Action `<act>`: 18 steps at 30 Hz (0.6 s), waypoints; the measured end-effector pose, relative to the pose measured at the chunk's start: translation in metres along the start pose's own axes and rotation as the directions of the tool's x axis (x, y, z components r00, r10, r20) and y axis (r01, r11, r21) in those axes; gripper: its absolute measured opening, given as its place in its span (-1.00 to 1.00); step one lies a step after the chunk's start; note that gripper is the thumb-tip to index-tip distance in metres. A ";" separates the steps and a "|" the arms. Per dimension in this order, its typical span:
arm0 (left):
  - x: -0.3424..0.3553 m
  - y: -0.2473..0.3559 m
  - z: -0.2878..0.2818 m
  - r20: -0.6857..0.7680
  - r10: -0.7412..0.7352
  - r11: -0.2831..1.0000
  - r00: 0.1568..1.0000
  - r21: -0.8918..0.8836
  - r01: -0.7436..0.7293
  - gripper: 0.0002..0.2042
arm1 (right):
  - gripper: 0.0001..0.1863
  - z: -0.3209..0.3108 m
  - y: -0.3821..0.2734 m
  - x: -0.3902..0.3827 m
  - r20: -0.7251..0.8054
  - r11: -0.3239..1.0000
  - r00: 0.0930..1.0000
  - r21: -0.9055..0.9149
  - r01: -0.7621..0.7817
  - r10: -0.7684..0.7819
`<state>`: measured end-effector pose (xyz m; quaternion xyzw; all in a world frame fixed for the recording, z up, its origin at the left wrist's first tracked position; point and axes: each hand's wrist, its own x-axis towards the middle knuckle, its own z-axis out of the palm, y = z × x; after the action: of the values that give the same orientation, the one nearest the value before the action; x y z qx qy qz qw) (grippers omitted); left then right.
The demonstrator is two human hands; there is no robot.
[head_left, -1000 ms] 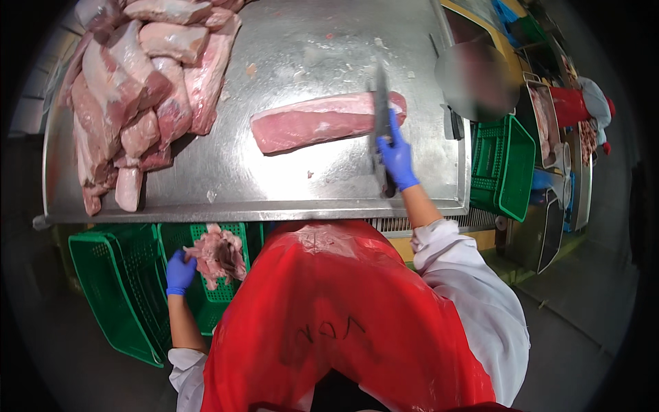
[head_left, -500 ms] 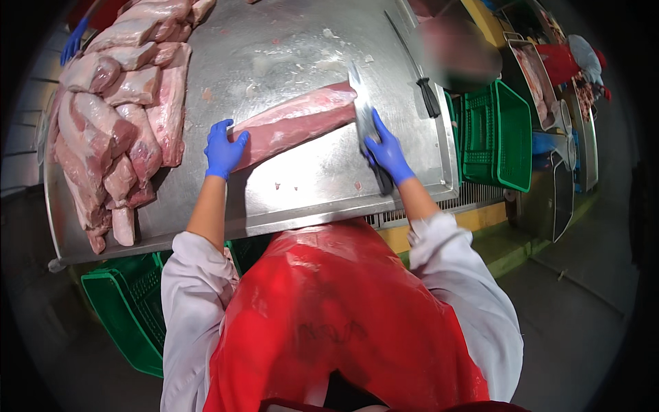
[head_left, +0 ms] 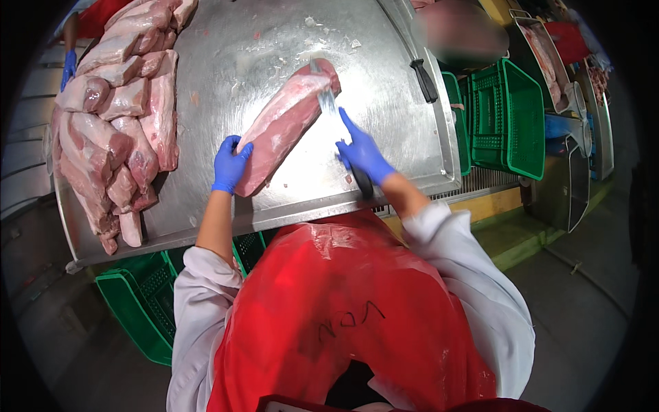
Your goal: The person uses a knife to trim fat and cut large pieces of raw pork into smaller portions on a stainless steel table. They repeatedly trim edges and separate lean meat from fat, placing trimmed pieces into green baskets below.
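Note:
A long piece of boneless meat, like a pork loin (head_left: 285, 127), lies slanted on the steel table, its far end toward the upper right. My left hand (head_left: 232, 165), in a blue glove, grips its near end, with the thumb on top. My right hand (head_left: 367, 154), gloved too, is closed around the black handle of a knife (head_left: 329, 103). The blade points away from me and reaches the loin's far end, and motion smears it. Whether it cuts into the meat there I cannot tell.
A large pile of meat pieces (head_left: 117, 123) covers the table's left side. A second knife (head_left: 423, 81) lies along the right edge. Green crates (head_left: 508, 117) stand at the right, another crate (head_left: 141, 309) below the table. A co-worker's gloved hand (head_left: 68, 69) shows at far left.
The loin has turned, its far end swinging away from me and to the left. My right hand has moved left with the knife, and my left hand still holds the near end.

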<state>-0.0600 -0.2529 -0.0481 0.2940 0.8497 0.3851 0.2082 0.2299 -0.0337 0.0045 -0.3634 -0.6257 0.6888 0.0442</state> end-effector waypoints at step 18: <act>0.123 0.154 0.104 0.180 -0.088 0.990 0.980 0.126 0.065 -0.64 | -0.15 -0.043 -0.003 0.080 -0.229 0.964 0.951 0.118 0.238 -0.207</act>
<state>-0.0384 -0.0348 -0.0083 0.3076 0.8587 0.2963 0.2832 0.1935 0.0438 -0.0264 -0.3586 -0.6029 0.6794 0.2151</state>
